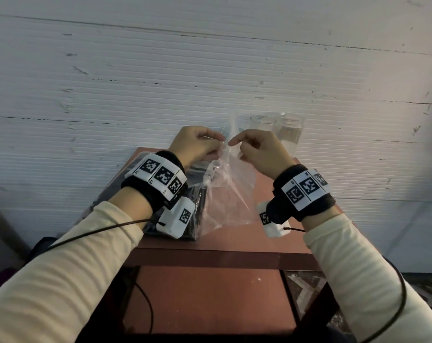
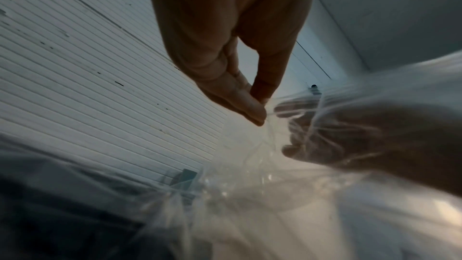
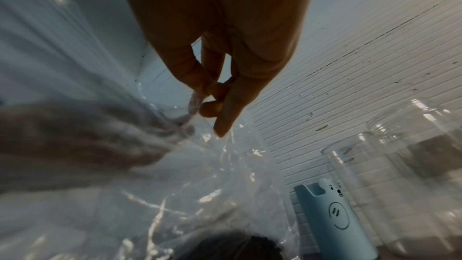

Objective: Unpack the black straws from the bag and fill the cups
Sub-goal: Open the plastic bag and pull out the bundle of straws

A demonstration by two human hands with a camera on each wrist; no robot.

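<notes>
Straws (image 1: 185,194) blurred behind bag (image 1: 231,191), cups (image 1: 287,134) faint

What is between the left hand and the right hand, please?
Only the gathered top of the clear plastic bag: left hand and right hand each pinch it, as the head view shows.

In front of you stands a small reddish-brown table (image 1: 234,240) against the white ribbed wall, centre of the head view, with a lower shelf (image 1: 210,298) of the same colour beneath. On its top, at the left, lies a dark bundle in plastic (image 1: 192,211). A clear bag (image 1: 232,194) rests at the middle. At the far right edge stand 2 clear cups (image 1: 290,134), touching, and the right wrist view shows a blue container with a bear face (image 3: 335,216) beside them.
</notes>
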